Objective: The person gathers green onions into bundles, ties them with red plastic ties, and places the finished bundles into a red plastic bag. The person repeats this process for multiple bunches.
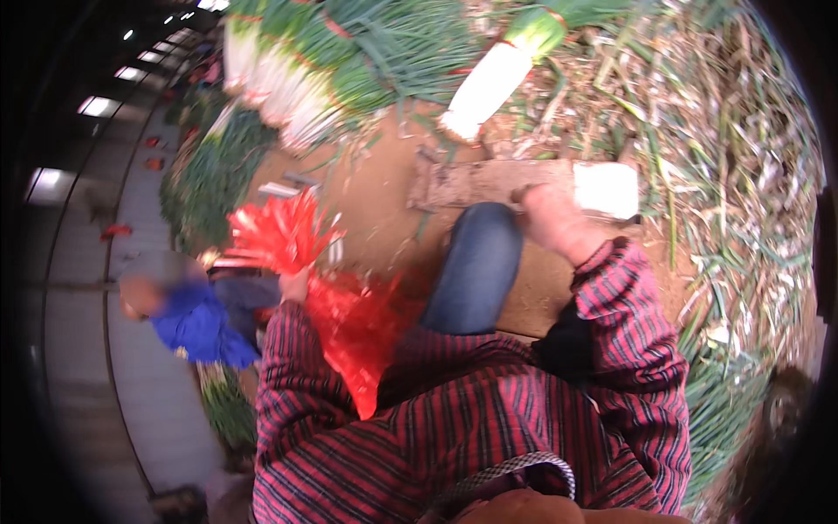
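Note:
My left hand [296, 285] is closed around a bunch of red plastic strips [278, 232]. The strips fan out above the fist, and a wide red sheet of the same plastic [357, 334] hangs below it over my lap. Blurred, my right hand [556, 216] is at a worn wooden board [481, 182] beyond my knee [481, 262]. Its fingers reach the board's near edge, but whether they grip it cannot be told. A bright white patch [605, 190] covers the board's right end. Past the board lies a scallion bundle [497, 85] tied with red bands.
More banded scallion bundles [288, 85] are heaped at the upper left. Loose trimmed leaves and husks [720, 164] cover the ground on the right. A person in a blue top [196, 321] is at my left, near another scallion pile [219, 177]. Scallion leaves [720, 419] lie at the lower right.

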The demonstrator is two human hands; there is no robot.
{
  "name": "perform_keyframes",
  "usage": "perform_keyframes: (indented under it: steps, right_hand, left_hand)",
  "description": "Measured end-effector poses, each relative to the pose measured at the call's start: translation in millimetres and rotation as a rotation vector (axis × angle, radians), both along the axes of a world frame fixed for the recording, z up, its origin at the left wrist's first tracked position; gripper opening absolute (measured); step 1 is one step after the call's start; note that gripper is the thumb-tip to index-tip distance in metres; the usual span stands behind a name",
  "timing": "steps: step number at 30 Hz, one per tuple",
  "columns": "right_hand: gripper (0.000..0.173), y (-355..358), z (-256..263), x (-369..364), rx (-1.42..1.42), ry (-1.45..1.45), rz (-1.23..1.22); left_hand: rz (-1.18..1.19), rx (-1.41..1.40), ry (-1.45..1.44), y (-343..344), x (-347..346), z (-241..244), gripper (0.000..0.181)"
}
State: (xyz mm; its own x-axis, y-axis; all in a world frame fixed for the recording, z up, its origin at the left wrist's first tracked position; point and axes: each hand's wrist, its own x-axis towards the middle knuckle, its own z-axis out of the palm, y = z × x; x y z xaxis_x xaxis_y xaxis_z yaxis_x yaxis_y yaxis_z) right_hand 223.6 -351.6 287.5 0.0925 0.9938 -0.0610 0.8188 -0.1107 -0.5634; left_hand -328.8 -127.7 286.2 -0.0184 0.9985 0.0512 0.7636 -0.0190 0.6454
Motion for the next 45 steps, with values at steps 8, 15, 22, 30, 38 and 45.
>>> perform_keyframes:
  steps: [8, 15, 22, 30, 38, 45]
  right_hand:
    - [0.011, 3, -13, -28, 0.269, 0.143, -0.023]
    - [0.021, -8, 57, -163, 0.523, 0.629, 0.265]
    - [0.026, 33, 60, -279, 0.748, 0.497, 0.418]
    - [0.006, 26, 58, -318, 0.090, 1.045, 0.471]
    - [0.008, 27, 55, -315, 0.723, 0.460, 0.433]
    - [0.010, 4, 62, -261, 0.254, 0.532, 0.535]
  left_hand:
    - [0.191, -0.057, -0.850, -53, 12, 67, 0.051]
    - [-0.025, -0.086, -1.134, -85, 32, 126, 0.040]
    - [-0.180, -0.181, -1.235, -90, 36, 133, 0.036]
    - [-0.126, -0.174, -1.338, -84, 18, 121, 0.032]
    - [-0.049, -0.232, -1.412, -64, 7, 99, 0.032]
    - [0.057, -0.376, -1.591, -40, -53, 70, 0.026]
